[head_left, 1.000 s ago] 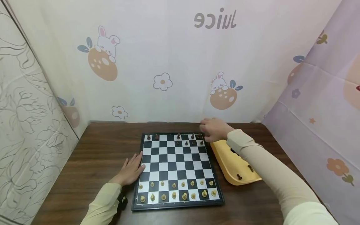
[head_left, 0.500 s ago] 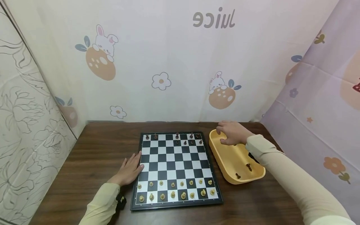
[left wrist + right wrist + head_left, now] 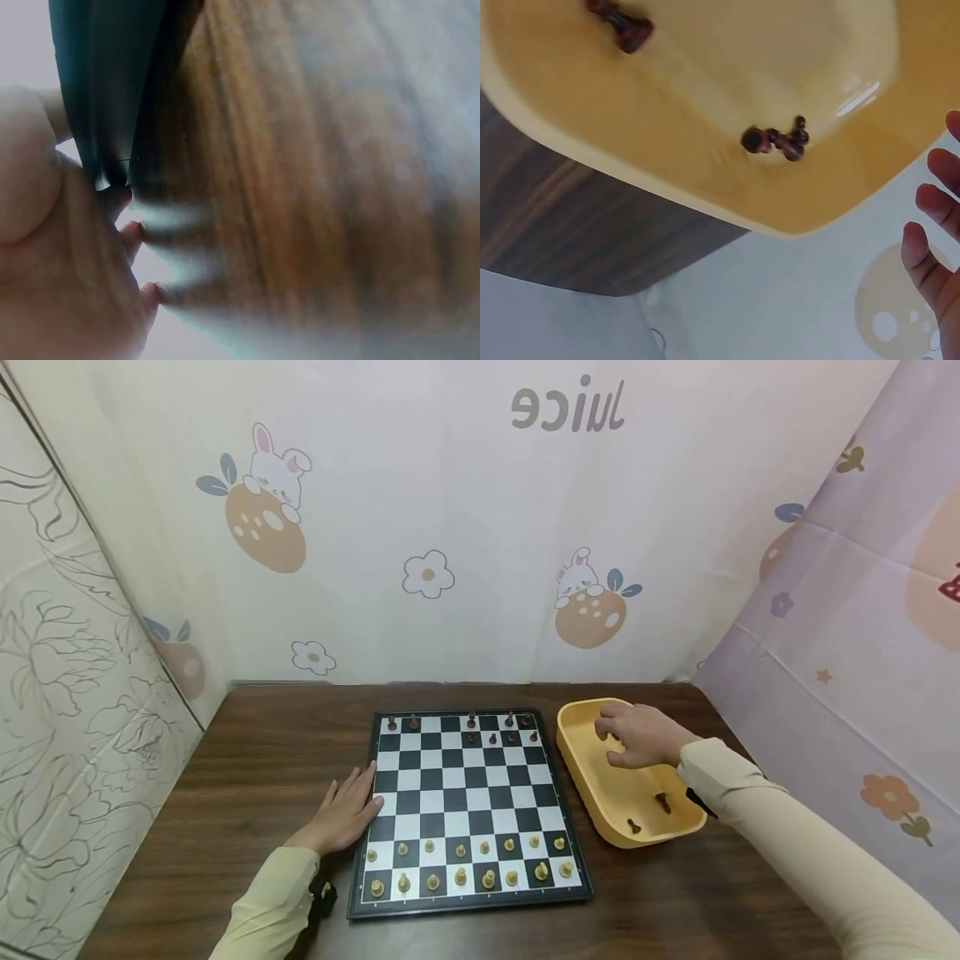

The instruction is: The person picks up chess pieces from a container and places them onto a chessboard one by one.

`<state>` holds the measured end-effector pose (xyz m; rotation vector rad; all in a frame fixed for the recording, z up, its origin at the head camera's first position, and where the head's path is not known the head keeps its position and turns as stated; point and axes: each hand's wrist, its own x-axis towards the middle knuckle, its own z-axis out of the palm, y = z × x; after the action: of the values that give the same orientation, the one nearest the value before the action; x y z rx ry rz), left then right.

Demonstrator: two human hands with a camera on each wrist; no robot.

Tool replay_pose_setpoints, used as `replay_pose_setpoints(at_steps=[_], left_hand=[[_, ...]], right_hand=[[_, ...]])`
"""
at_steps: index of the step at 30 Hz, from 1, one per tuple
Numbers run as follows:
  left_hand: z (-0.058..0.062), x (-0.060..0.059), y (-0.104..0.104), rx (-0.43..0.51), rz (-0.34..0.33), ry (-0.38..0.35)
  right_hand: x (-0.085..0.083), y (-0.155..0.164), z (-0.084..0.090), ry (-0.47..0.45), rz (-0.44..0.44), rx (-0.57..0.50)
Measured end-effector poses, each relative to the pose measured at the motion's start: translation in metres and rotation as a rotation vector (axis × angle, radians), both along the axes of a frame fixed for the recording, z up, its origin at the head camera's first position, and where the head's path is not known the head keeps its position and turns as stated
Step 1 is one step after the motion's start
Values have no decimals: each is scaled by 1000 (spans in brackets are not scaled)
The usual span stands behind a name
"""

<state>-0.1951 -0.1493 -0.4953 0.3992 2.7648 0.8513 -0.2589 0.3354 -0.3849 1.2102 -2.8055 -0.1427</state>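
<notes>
My left hand [image 3: 341,814] rests with fairly straight fingers against the left edge of a black-and-white chessboard [image 3: 454,778]. In the left wrist view, the palm [image 3: 67,262] is beside the board's dark edge [image 3: 105,90]. My right hand [image 3: 641,737] hovers over a yellow tray [image 3: 600,789], fingers bent and apart. The right wrist view shows its fingers [image 3: 922,262] with nothing between them. Inside the tray lie dark chess pieces: one [image 3: 630,34] by itself, and a small cluster [image 3: 756,140] farther along. Another dark piece [image 3: 633,827] lies near the tray's front end.
Two rows of pale chess pieces [image 3: 461,877] stand along the board's near side. Several dark pieces [image 3: 472,720] occupy part of the far two rows. The brown wooden table [image 3: 262,752] ends at a patterned curtain [image 3: 480,527] behind, with more curtains on both sides.
My right hand has moved from the board's far right corner rightward over the tray, then a little nearer, uncovering more of the tray. My left hand stays at the board's edge.
</notes>
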Motion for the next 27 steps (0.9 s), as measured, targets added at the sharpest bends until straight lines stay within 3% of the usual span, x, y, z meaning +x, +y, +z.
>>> replay_pose_setpoints(at_steps=[27], left_hand=[[2,1,1,-30,1,-6]], right_hand=[[41,20,-28,-129,-35,41]])
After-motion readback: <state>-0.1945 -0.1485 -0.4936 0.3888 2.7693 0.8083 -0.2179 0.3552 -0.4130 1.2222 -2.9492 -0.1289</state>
